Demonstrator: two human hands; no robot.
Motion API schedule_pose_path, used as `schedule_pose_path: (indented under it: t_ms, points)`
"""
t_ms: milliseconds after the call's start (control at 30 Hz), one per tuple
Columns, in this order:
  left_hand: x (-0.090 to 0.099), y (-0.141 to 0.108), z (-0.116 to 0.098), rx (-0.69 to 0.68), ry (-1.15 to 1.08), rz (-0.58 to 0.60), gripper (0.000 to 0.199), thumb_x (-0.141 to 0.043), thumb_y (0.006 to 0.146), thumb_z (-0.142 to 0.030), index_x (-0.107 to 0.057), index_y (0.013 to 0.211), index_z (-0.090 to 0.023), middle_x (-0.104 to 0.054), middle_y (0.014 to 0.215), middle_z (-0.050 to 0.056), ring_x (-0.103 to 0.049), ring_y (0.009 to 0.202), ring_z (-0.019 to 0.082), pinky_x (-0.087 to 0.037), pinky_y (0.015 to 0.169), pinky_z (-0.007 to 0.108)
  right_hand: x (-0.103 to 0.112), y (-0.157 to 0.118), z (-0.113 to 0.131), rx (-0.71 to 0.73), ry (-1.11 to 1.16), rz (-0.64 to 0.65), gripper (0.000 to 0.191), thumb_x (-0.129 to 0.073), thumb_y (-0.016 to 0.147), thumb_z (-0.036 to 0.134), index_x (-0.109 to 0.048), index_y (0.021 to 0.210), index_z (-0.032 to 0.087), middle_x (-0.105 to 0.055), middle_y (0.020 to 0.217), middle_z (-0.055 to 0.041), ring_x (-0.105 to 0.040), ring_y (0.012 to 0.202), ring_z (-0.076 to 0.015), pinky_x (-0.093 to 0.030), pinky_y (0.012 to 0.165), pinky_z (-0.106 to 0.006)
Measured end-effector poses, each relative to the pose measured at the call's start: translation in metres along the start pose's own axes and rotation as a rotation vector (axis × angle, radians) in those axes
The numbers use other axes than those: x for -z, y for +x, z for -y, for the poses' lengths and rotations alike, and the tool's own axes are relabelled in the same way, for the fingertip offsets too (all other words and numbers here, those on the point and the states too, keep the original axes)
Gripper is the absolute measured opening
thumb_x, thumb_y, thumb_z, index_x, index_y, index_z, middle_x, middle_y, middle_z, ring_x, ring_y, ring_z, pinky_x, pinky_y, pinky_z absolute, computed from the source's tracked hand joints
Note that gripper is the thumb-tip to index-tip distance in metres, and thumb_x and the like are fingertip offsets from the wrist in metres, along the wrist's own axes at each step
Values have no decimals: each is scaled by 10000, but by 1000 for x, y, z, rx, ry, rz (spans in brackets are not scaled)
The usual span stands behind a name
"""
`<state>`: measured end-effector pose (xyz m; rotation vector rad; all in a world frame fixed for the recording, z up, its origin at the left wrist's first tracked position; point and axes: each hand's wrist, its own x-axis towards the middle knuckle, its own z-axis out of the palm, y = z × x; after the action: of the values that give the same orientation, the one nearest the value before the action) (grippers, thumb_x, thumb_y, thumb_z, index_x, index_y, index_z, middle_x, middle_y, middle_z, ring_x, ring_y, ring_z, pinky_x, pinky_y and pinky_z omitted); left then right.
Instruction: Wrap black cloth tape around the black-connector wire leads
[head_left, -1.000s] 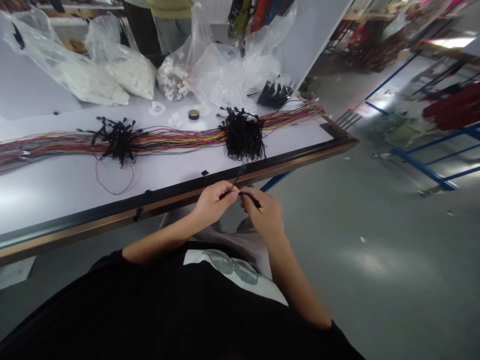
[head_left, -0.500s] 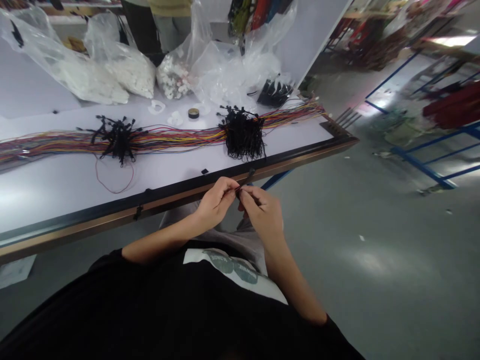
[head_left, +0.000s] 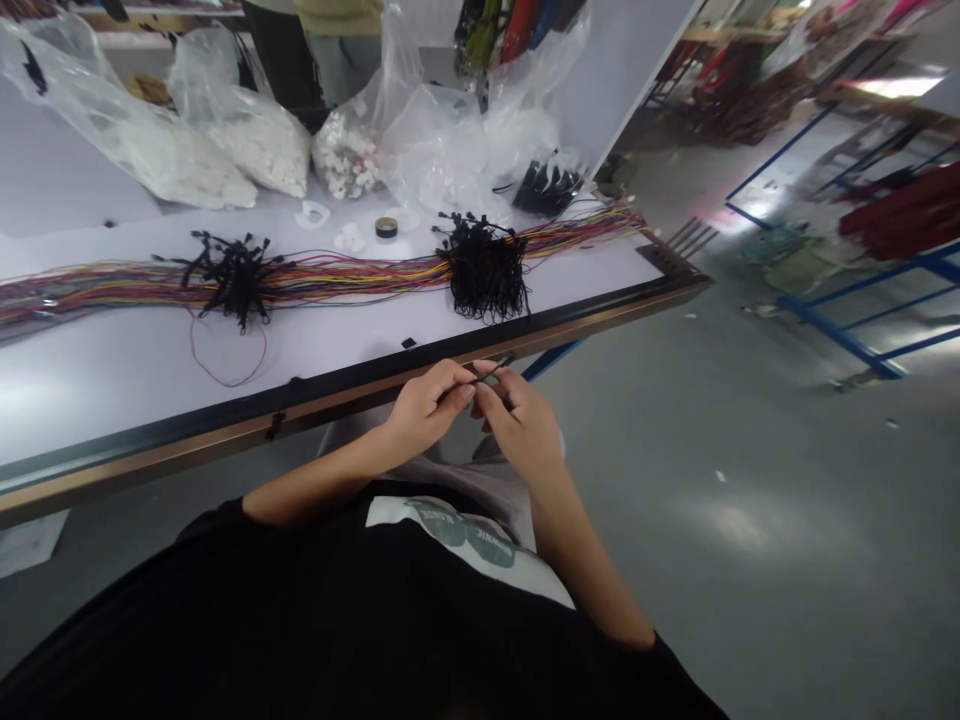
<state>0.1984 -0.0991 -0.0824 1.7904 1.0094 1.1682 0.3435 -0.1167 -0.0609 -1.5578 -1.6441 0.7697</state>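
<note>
A short black cable (head_left: 493, 371) is held just off the table's front edge, its thicker dark end pointing up and right. My left hand (head_left: 429, 412) is closed, pinching the cable's left part between thumb and forefinger. Close beside it, my right hand (head_left: 525, 425) is closed around the same cable, with its fingertips almost meeting the left ones. What lies inside the right fingers is partly hidden. Beyond the hands, a dense bunch of black cables with small connectors (head_left: 487, 270) lies on the white table over a long bundle of coloured wires (head_left: 360, 272).
Another black connector bunch (head_left: 232, 278) lies to the left, near a loose red wire loop (head_left: 229, 383). A tape roll (head_left: 386, 228) and plastic bags of white parts (head_left: 349, 155) stand behind. The table's dark raised edge (head_left: 337, 388) runs before me. Blue-framed racks (head_left: 847, 335) stand right.
The cable's free end has tipped lower and now lies along the right forefinger. My right fingers have shifted slightly, while the left hand has moved a little left.
</note>
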Motion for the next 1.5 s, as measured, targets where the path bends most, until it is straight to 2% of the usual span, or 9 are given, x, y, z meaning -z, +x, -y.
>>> schedule_pose_path:
  t_ms: [267, 433, 633, 700, 767, 867, 1067, 1333, 1500]
  points:
    - [-1, 7, -14, 240, -304, -9, 59, -507, 790, -206, -509, 737, -178, -559, 580, -40, -504, 555, 81, -396, 557, 206, 4, 4, -12, 328, -150, -14, 385, -475, 853, 271, -577, 1225, 264, -694, 1112, -65, -630, 1007, -252, -481, 865, -436]
    - [-4, 9, -17, 496, -617, -42, 202, -577, 722, -184, -439, 869, -192, -549, 520, -83, -391, 378, 38, -255, 393, 160, 0, 6, -13, 497, -239, -184, 293, -475, 852, 221, -673, 1067, 245, -723, 1043, -80, -643, 1002, -256, -471, 866, -441]
    - [4, 13, 1, 776, -904, 453, 234, -605, 681, -329, -457, 565, -190, -279, 321, -96, -177, 270, 35, -138, 311, 199, -9, 6, -20, 454, 105, -185, 221, -502, 855, 257, -700, 948, 286, -716, 1037, -52, -632, 1039, -239, -452, 948, -468]
    - [3, 13, 5, 763, -929, 450, 245, -632, 648, -332, -464, 541, -188, -276, 329, -92, -166, 285, 32, -138, 320, 203, -8, 6, -21, 414, 256, -70, 193, -567, 822, 321, -692, 968, 300, -672, 1152, -42, -592, 1120, -243, -440, 980, -474]
    - [-1, 12, 5, 689, -913, 304, 185, -650, 633, -298, -511, 603, -179, -402, 417, -71, -190, 322, 22, -136, 345, 197, -7, 7, -20, 352, 381, 1, 201, -631, 767, 394, -693, 934, 301, -624, 1226, -36, -566, 1150, -253, -449, 974, -469]
    - [-5, 11, 1, 542, -796, 133, 137, -626, 675, -292, -542, 672, -184, -471, 515, -47, -265, 380, 38, -179, 383, 199, -6, 9, -17, 171, 560, -81, 192, -651, 732, 450, -685, 754, 262, -658, 1039, -49, -616, 978, -236, -507, 851, -425]
    - [12, 13, -5, 175, -383, 185, 124, -602, 695, -290, -582, 699, -168, -552, 625, -13, -473, 558, 88, -364, 523, 219, -1, 10, -14, 83, 469, -182, 85, -705, 699, 347, -712, 711, 263, -643, 849, 1, -616, 839, -182, -489, 784, -350]
    - [6, 12, 2, 100, 4, -13, 33, -545, 733, -166, -572, 736, -186, -635, 721, -13, -575, 674, 111, -434, 644, 224, -9, 4, -8, 45, 250, -189, 122, -651, 750, 316, -722, 813, 240, -714, 817, -12, -642, 778, -181, -498, 748, -338]
    - [-3, 7, -2, 174, -139, -82, 85, -549, 727, -133, -550, 794, -184, -638, 787, -6, -591, 735, 112, -459, 701, 238, -12, 6, -7, 79, 185, -238, 93, -629, 755, 305, -659, 769, 219, -703, 774, -9, -631, 673, -163, -504, 670, -315]
